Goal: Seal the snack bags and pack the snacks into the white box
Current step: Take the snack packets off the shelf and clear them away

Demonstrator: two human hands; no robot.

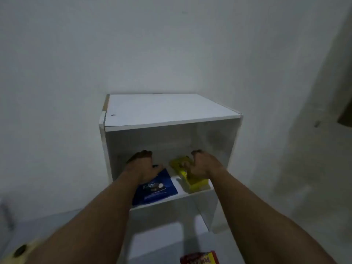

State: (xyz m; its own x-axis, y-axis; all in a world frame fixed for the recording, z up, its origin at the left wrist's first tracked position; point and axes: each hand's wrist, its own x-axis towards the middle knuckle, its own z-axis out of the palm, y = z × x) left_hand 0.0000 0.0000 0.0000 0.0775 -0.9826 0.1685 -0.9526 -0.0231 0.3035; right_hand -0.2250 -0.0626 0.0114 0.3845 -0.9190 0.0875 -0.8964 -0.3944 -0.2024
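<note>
A white box [171, 109], open at the front, stands against the wall with a shelf inside. On that shelf lies a dark blue snack bag [158, 187] at the left and a yellow snack bag [194, 180] at the right. My left hand [144, 166] rests on the far end of the blue bag with fingers curled down. My right hand [202, 164] is on the yellow bag, fingers bent around its far end. Whether either hand truly grips its bag is unclear because of blur.
A red and yellow snack bag [200, 258] lies on the floor at the bottom edge. A pale yellow object [21, 250] shows at the lower left. White walls close in behind and at the right of the box.
</note>
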